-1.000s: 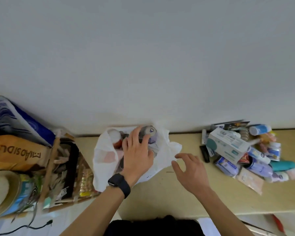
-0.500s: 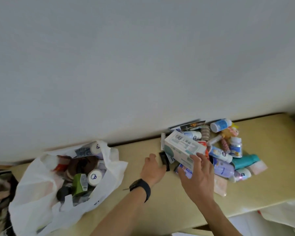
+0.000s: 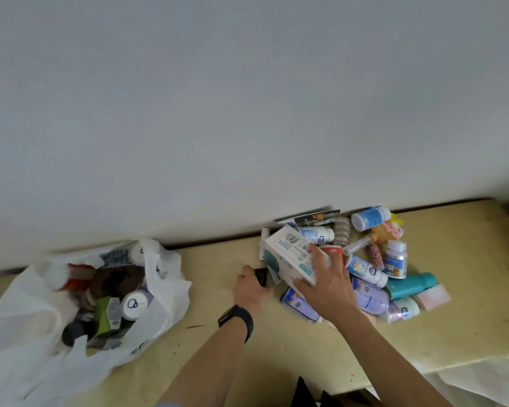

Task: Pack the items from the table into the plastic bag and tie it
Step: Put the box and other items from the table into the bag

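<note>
A white plastic bag (image 3: 33, 327) lies open at the left of the yellowish table (image 3: 218, 356), with bottles and packets inside. At the right sits a pile of items: a white and teal box (image 3: 288, 254), several white and purple bottles, a teal bottle (image 3: 412, 284). My right hand (image 3: 328, 286) grips the box, its fingers spread over the top and its thumb at the box's near edge. My left hand (image 3: 252, 289), with a black watch on its wrist, curls its fingers around a small black item (image 3: 261, 276) just left of the box.
A white wall runs along the table's far edge. White cloth (image 3: 482, 380) hangs past the table's near right corner. A pink packet (image 3: 432, 298) lies at the pile's right edge. Bare tabletop separates the bag from the pile.
My left hand left the bag and moved right to the black item. My right hand reached the pile and closed onto the box. The view swung right, so the bag shifted left.
</note>
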The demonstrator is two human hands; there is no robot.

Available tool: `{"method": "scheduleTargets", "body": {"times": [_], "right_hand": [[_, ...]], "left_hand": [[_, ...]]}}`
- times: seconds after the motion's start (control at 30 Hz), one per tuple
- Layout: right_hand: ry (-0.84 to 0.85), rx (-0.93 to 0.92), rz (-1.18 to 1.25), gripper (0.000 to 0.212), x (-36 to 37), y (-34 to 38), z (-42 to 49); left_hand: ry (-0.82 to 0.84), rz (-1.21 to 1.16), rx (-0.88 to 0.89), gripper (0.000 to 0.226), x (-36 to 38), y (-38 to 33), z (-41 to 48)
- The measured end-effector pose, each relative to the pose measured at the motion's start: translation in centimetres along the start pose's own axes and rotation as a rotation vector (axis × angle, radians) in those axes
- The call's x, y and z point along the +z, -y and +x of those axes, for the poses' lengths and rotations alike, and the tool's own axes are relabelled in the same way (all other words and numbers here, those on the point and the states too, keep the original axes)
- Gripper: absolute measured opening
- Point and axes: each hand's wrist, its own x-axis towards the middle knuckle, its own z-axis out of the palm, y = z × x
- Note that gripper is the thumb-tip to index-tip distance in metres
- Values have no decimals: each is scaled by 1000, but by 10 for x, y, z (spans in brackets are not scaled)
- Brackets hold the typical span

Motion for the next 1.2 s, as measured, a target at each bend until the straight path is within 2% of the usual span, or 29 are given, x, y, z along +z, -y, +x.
{"method": "scheduleTargets", "body": {"times": [0.17,0.37,0.43,0.5,0.57,0.67,0.8,0.93,1.07,1.2], "right_hand": [[-38,98,207,81,-4,-1,-25],[-48,160,480,72,0,13,-85],[-12,183,674,68,2,29,-105],[63,215,960,54,3,54,-121],[148,212,1135,42,7,79,-133],[259,224,1303,41,10,120,-144],[440,206,1365,45,9,181,-154],[574,174,1300,40,19,238,-152],[548,96,1016,35,45,280,-142],[572,224,927,36,80,291,-130]], "left_hand": [[90,-322,52,54,-40,5,-37],[60,-524,156,46,-109,19,-102],[42,-609,159,43,-132,29,-122],[9,-712,177,38,-160,41,-139],[-39,-774,205,36,-186,61,-150],[-219,-676,226,38,-222,104,-154],[-370,-554,117,42,-258,165,-141],[-356,-265,112,38,-265,202,-108],[-347,35,147,35,-258,224,-83],[-328,161,164,46,-256,242,-80]]}}
